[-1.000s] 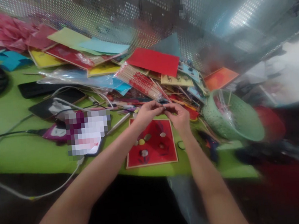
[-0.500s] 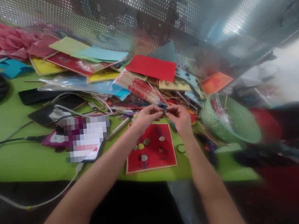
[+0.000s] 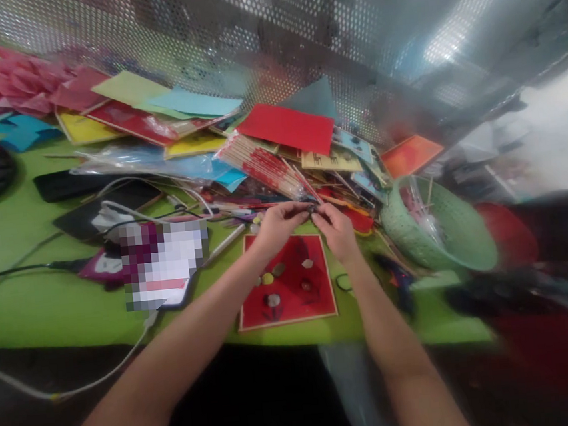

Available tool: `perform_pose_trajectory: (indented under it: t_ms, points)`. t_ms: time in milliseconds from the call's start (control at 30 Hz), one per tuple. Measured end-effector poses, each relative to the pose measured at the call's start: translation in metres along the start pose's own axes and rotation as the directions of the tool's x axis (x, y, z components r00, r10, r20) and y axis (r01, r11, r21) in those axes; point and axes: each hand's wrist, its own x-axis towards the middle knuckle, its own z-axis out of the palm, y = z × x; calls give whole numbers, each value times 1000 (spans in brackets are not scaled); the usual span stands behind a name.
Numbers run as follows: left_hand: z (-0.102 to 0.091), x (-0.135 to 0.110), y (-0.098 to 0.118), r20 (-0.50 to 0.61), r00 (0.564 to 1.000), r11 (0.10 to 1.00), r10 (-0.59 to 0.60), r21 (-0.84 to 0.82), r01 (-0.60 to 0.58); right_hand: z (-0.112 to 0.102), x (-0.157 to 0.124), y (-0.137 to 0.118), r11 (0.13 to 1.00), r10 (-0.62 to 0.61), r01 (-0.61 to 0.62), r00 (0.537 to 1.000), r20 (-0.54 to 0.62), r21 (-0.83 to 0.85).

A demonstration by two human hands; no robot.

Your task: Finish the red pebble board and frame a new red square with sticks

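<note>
Pinching a small dark piece (image 3: 312, 208) with both hands, we hold it at 1 o'clock from the red panel (image 3: 290, 287).

Our left hand (image 3: 276, 228) has a narrow grip on the piece, and our right hand (image 3: 337, 231) grips its other side; it is too small to name. The panel lies on our green-covered table (image 3: 21, 298), a yellow disc (image 3: 267, 278) at its 9 o'clock. Around the panel we see a smartphone (image 3: 174, 296) between 9 and 10, a dark loop (image 3: 337, 282) at 3, and a green basket (image 3: 409, 238) farther out between 2 and 3.
</note>
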Motion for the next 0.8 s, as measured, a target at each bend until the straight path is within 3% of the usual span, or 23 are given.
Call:
perform_pose_trajectory:
  t_ms: [133,400,800]
  points:
    - [2,-1,0,10,998,993,58,99,-58,-1,-1,-1,998,1,-3,999,45,64]
    - [2,-1,-7,107,987,981,116,145,-131,2,1,2,994,41,-45,998,44,98]
    - [-1,-3,-14,100,987,959,130,240,-151,6,2,13,997,-47,49,998,44,-64]
